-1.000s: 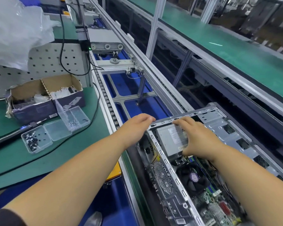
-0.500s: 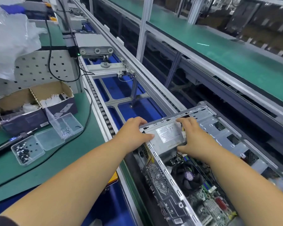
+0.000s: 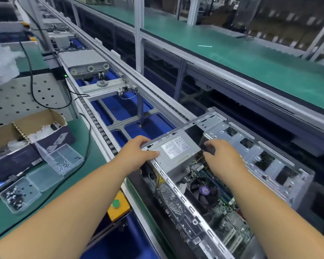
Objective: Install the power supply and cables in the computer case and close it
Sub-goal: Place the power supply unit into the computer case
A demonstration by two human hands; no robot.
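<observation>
An open silver computer case (image 3: 238, 135) lies on its side on the conveyor, motherboard and CPU fan (image 3: 204, 191) showing. The grey power supply (image 3: 176, 148), label up, sits in the case's far left corner. My left hand (image 3: 137, 152) grips that corner of the case, fingers curled over the far rim and thumb lying on the near rim beside the power supply. My right hand (image 3: 221, 157) is at the power supply's right end, with curled fingers and thumb pinching its edge just above the yellow cables.
On the green bench at left are clear plastic screw trays (image 3: 62, 161), a cardboard box (image 3: 26, 131) of small parts and an electric screwdriver (image 3: 0, 186). A yellow button box (image 3: 118, 206) hangs at the bench edge. The conveyor rails (image 3: 105, 139) run away past the case.
The power supply has slid further into the case's far left corner. My right hand has shifted from on top of it to its right end, and my left thumb now lies beside it.
</observation>
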